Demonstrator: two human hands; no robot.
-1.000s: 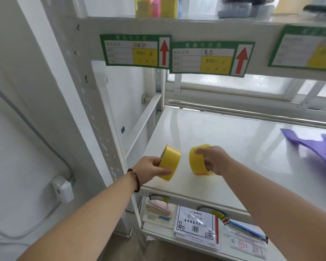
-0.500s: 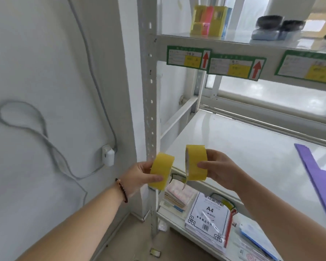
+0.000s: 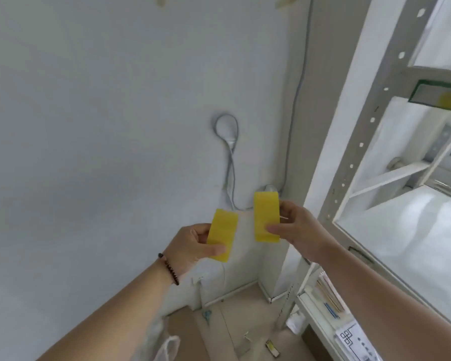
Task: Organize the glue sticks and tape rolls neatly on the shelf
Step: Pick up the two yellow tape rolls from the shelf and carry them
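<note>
Each of my hands holds a yellow tape roll, seen edge-on, in front of the white wall and left of the shelf unit. My left hand [image 3: 193, 244], with a bead bracelet at the wrist, pinches the left tape roll [image 3: 222, 234]. My right hand [image 3: 296, 229] grips the right tape roll [image 3: 266, 220], which is slightly higher. The white shelf board [image 3: 406, 230] lies to the right of both hands. No glue sticks are in view.
The grey perforated shelf upright [image 3: 354, 142] stands just right of my right hand. A looped grey cable [image 3: 229, 157] hangs on the wall behind the rolls. Papers [image 3: 349, 337] lie on the lower shelf. Small scraps lie on the brown floor [image 3: 219, 327].
Both hands, each with its tape roll, have come off the shelf board and moved left, out in front of the wall. My view has swung left, so the shelf now sits at the right edge.
</note>
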